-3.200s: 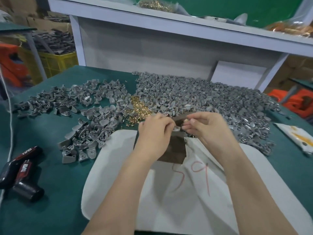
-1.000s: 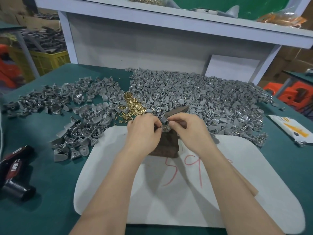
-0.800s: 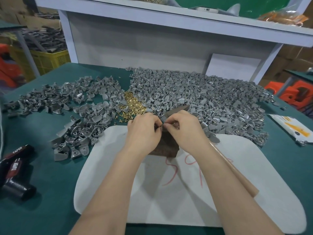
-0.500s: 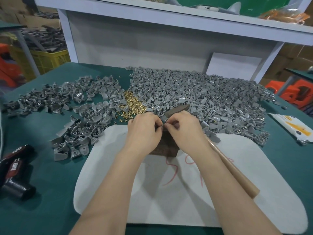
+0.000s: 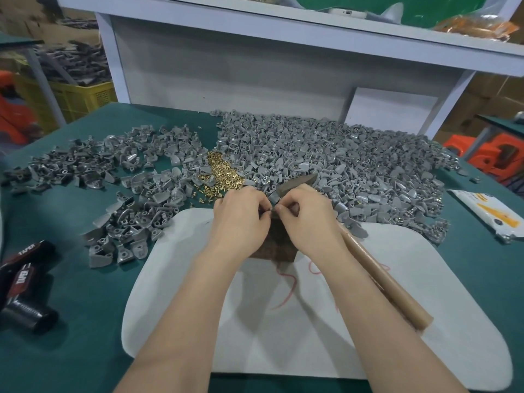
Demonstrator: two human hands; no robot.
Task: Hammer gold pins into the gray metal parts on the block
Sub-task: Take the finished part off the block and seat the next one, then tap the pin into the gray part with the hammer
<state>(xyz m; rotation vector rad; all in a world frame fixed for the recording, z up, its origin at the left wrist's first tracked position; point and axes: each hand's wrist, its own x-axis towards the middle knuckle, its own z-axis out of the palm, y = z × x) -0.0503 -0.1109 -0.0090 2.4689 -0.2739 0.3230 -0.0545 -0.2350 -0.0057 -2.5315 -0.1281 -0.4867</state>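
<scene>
gray part [image 5: 274, 198] pinched between left hand [image 5: 241, 219] and right hand [image 5: 309, 219], above block [image 5: 279, 249]

Left edge: black TAPER-labelled tool [image 5: 24, 282] on green table [image 5: 85, 321]
Right edge: white-and-yellow packet [image 5: 487, 214]
Back left: yellow crate [image 5: 82, 95]

A green-topped table [image 5: 85, 321] backs onto a white shelf unit [image 5: 255, 66]. At left stands a yellow crate [image 5: 82, 95], heaped with what may be dark parts. Orange stools [image 5: 493, 154] and cardboard boxes [image 5: 496, 89] are at right.
</scene>
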